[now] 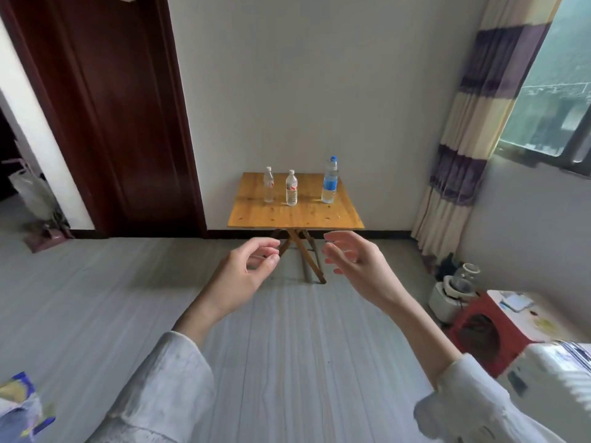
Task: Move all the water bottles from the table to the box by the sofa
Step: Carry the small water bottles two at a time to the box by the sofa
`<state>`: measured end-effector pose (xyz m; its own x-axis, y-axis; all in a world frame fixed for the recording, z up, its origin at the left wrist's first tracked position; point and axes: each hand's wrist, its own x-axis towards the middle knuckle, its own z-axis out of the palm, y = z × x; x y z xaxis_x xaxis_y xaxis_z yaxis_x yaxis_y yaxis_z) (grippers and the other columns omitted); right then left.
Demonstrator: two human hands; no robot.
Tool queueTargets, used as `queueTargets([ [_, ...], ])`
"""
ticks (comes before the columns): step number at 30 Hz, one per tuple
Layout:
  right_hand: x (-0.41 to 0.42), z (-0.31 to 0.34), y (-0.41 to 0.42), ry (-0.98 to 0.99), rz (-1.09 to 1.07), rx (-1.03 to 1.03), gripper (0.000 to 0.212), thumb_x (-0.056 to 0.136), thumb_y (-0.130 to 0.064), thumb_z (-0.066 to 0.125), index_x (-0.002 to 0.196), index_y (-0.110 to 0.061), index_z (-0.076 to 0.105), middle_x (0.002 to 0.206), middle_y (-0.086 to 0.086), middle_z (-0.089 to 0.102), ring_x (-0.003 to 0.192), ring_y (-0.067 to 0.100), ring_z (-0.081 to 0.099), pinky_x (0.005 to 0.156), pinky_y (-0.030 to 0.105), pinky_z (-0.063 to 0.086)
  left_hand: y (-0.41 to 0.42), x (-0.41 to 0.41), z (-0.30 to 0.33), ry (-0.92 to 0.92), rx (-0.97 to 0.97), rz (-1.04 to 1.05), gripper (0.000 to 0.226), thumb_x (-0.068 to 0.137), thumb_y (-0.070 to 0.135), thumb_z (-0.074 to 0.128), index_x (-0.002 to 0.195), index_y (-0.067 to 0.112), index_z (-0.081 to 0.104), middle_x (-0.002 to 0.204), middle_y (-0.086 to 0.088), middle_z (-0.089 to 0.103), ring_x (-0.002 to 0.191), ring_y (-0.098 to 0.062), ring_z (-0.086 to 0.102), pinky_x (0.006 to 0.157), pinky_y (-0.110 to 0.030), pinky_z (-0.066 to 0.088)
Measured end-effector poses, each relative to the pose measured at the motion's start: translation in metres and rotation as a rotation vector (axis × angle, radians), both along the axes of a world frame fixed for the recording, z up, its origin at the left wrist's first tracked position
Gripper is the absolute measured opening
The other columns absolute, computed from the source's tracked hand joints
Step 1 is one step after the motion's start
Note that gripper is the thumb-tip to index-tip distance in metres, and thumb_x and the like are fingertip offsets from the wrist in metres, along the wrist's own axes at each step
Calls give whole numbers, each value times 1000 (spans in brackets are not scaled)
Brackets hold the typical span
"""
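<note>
A small wooden folding table (295, 217) stands against the far wall. Three clear water bottles stand upright on it: a small one (268, 184) at the left, a small one with a red-and-white label (291, 188) in the middle, and a taller blue-labelled, blue-capped bottle (329, 180) at the right. My left hand (248, 273) and my right hand (355, 263) are raised in front of me, short of the table, fingers loosely curled, holding nothing. The box and sofa are out of view.
A dark wooden door (128, 116) is at the left, a striped curtain (473, 129) and window at the right. A red stool (479, 327), a white appliance (447, 292) and a white unit (550, 378) crowd the right floor. Grey plank floor (128, 298) lies between me and the table.
</note>
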<state>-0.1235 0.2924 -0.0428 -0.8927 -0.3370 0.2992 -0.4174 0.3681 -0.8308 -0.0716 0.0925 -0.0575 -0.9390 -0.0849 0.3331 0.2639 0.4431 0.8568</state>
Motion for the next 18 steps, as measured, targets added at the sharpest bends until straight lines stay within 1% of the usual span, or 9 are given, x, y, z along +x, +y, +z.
queueTargets([
  [2,-50,8,-17,24,2,-17,25,89,-31,53,112,-21,58,103,2,66,94,15,65,83,35,55,-18,-53,8,45,-3,-3,23,88,16,56,98,37,56,103,4,64,96,-10,62,88,-29,50],
  [6,-150,28,-52,72,-8,-10,23,90,-31,52,111,-22,58,105,4,67,95,16,65,84,36,55,-57,-158,31,112,-29,-5,20,89,18,55,102,34,57,103,6,65,98,-8,61,88,-24,49],
  [9,-218,37,-75,93,-7,-16,13,90,-30,53,102,-31,58,100,-3,66,94,17,65,83,37,55,-80,-229,41,108,-26,0,19,90,21,54,106,30,57,107,5,65,101,-8,60,89,-24,48],
  [10,-243,38,-83,98,-9,-19,10,89,-30,53,98,-35,57,98,-5,66,93,17,66,82,37,55,-87,-255,40,109,-21,-1,19,90,22,53,106,31,57,107,6,65,100,-7,59,88,-23,48],
  [12,-275,37,-90,97,-25,-14,10,89,-30,54,95,-38,55,98,-6,66,92,17,66,81,37,55,-94,-287,34,98,-22,-13,18,90,22,53,104,34,56,106,9,64,99,-2,58,83,-13,47],
  [14,-320,31,-101,89,-35,-12,10,89,-30,54,97,-35,56,98,-5,66,92,17,65,81,37,55,-105,-329,23,61,-30,-32,19,90,22,53,103,36,55,105,11,63,99,0,57,77,-4,44],
  [15,-342,28,-107,80,-36,-11,11,89,-30,53,99,-33,57,98,-4,67,92,16,65,80,37,56,-111,-350,18,39,-33,-32,19,90,22,53,103,36,54,105,11,63,100,0,57,76,-3,43],
  [18,-410,13,-126,51,-30,4,20,89,-29,53,107,-22,60,100,-2,67,93,16,65,79,36,56,-134,-415,6,-3,-24,8,19,90,23,53,106,33,55,109,7,63,102,-5,58,79,-10,45],
])
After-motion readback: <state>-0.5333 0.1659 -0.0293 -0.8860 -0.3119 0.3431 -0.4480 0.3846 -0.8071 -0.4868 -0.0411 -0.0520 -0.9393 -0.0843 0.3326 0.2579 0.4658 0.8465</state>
